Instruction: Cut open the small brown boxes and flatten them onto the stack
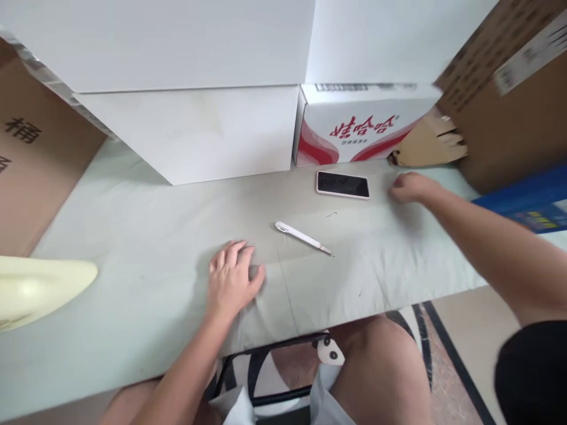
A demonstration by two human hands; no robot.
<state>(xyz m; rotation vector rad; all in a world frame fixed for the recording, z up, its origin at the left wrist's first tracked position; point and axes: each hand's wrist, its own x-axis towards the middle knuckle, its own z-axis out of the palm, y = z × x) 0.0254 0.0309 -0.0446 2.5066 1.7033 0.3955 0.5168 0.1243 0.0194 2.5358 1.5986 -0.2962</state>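
Observation:
My left hand [230, 274] rests palm down on the pale green cloth, its fingers apart and slightly bent, with nothing in it. To its right a slim white pen [303, 237] lies slantwise, its narrow tip towards me. Farther back is a phone [342, 185] with a dark screen and a light rim, lying face up. Just right of the phone, my right hand [413, 187] is curled closed over the cloth, a little blurred. Whatever its fingers may hold is hidden. It touches neither the phone nor the pen.
White boxes [221, 136] and a red-and-white carton [358, 133] line the back. Brown cardboard boxes stand at left [53, 136] and right [500, 124]. A torn cardboard piece [429, 141] lies behind my right hand. A pale yellow object [44, 286] juts in from the left.

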